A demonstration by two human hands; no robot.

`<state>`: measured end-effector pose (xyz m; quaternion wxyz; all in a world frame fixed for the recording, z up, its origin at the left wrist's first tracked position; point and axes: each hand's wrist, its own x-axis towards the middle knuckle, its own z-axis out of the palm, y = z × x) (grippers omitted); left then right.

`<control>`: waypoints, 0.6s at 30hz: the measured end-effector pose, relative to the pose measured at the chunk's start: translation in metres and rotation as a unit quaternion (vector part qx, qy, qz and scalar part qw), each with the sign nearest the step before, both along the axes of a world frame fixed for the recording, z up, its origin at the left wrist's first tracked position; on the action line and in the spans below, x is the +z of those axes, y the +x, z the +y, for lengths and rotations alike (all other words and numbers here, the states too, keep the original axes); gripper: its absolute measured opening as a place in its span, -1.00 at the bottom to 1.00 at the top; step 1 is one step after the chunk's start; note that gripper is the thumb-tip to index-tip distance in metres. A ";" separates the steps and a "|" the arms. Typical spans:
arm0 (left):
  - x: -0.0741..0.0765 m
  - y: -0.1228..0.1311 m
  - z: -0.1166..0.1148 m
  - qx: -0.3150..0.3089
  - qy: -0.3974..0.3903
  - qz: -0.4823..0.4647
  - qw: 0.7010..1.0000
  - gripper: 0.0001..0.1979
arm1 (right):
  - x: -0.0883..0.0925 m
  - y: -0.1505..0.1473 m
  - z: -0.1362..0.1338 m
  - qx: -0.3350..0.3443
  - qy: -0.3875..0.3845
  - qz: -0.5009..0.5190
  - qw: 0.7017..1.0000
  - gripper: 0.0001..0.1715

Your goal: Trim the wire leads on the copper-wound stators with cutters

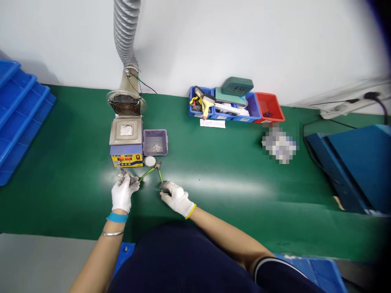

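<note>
Both my hands wear white gloves and rest on the green mat (232,179). My left hand (122,192) is closed around one end of a thin green wire (146,173), just in front of the small solder pot (126,141). My right hand (176,197) pinches the wire's other end. The wire arcs up between the hands toward a small round white dish (149,161), where a metal piece sits at its bend.
A grey fume hose (126,36) drops to a fan behind the solder pot. A purple tray (155,142) of small metal parts stands beside it. Blue and red bins (244,106) with a clock sit at the back. Stacked blue trays (18,110) lie left, a blue box (354,162) right.
</note>
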<state>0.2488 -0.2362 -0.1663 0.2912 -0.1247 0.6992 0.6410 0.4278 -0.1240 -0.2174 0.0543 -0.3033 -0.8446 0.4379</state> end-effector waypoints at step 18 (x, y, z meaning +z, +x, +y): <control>-0.006 -0.026 0.050 -0.089 0.047 -0.055 0.993 -0.61 | -0.005 0.105 -0.004 -0.067 0.057 -0.032 0.996 -0.72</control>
